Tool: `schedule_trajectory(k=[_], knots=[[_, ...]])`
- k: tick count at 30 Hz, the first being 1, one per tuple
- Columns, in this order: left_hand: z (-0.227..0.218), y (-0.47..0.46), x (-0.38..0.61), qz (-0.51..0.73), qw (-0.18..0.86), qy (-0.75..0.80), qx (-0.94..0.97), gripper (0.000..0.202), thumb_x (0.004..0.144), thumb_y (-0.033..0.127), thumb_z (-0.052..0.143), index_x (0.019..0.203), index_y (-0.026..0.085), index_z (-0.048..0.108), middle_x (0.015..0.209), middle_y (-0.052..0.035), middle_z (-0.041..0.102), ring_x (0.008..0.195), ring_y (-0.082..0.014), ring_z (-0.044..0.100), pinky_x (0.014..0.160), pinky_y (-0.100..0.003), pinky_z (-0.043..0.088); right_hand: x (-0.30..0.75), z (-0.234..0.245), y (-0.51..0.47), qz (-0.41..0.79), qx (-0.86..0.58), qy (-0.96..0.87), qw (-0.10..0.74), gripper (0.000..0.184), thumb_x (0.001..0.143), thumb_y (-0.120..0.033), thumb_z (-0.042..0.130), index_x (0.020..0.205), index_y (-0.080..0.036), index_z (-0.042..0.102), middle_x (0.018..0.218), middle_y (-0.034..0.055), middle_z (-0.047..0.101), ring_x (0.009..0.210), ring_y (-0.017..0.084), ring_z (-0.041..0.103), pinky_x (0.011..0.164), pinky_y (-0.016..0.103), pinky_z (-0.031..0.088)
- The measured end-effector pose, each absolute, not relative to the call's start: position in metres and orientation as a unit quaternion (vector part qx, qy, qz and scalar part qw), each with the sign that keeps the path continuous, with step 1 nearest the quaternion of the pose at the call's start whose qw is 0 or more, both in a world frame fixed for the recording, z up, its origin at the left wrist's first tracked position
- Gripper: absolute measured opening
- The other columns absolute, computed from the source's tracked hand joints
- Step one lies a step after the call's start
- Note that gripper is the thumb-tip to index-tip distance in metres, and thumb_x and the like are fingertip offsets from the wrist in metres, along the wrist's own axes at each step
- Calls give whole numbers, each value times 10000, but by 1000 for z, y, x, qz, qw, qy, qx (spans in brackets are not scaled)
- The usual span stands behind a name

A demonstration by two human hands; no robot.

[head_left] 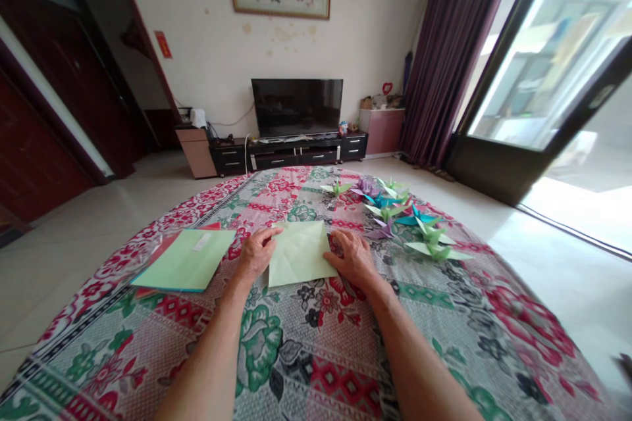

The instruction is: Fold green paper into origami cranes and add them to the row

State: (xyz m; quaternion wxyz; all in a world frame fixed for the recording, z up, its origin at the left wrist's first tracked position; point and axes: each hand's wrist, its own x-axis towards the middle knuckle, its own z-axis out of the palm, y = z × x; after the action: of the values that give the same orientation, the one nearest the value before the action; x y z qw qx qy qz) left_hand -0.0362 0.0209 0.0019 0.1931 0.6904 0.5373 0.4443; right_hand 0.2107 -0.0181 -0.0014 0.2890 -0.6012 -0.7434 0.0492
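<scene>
A pale green square of paper [300, 252] lies flat on the floral cloth [316, 342] in front of me. My left hand [257, 253] rests on its left edge, fingers curled, with the fingertips pressing near the top left corner. My right hand [351, 258] lies on the right edge with its fingers spread flat over the paper's side. Both forearms reach in from the bottom of the view.
A stack of coloured paper sheets in a clear wrapper [185, 260] lies to the left. Several folded paper cranes [395, 214] in green, purple and teal sit at the far right of the cloth. A television [297, 107] on a low cabinet stands by the wall; glass doors are on the right.
</scene>
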Motion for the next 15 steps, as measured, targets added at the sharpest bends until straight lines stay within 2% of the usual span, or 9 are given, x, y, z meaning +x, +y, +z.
schedule_trajectory(k=[3, 7, 11, 15], knots=[[3, 22, -36, 490, 227, 544, 642, 327, 687, 208, 516, 957, 189, 700, 876, -37, 708, 706, -151, 615, 642, -232, 477, 209, -2, -18, 40, -607, -734, 302, 436, 772, -378, 571, 1175, -219, 521, 1249, 101, 534, 1152, 253, 460, 957, 427, 270], [4, 22, -36, 525, 261, 547, 598, 350, 679, 238, 541, 989, 176, 691, 744, -13, 675, 536, -104, 514, 488, -193, 391, 207, -2, -18, 48, -592, -735, 328, 376, 793, -345, 538, 1147, -218, 542, 1174, 84, 590, 1112, 254, 494, 944, 432, 275], [4, 23, -37, 558, 279, 539, 567, 371, 670, 275, 565, 1003, 160, 682, 624, 27, 581, 460, -71, 399, 430, -179, 306, 205, -1, -16, 112, -554, -732, 379, 576, 757, -227, 535, 1313, -213, 388, 1019, 43, 658, 933, 199, 578, 896, 384, 338], [2, 26, -37, 585, 289, 530, 541, 386, 653, 300, 588, 999, 158, 683, 544, 57, 492, 422, -59, 337, 408, -182, 256, 198, 2, -15, 221, -514, -701, 442, 676, 722, -186, 527, 1363, -188, 312, 835, 1, 658, 686, 144, 566, 740, 310, 421]])
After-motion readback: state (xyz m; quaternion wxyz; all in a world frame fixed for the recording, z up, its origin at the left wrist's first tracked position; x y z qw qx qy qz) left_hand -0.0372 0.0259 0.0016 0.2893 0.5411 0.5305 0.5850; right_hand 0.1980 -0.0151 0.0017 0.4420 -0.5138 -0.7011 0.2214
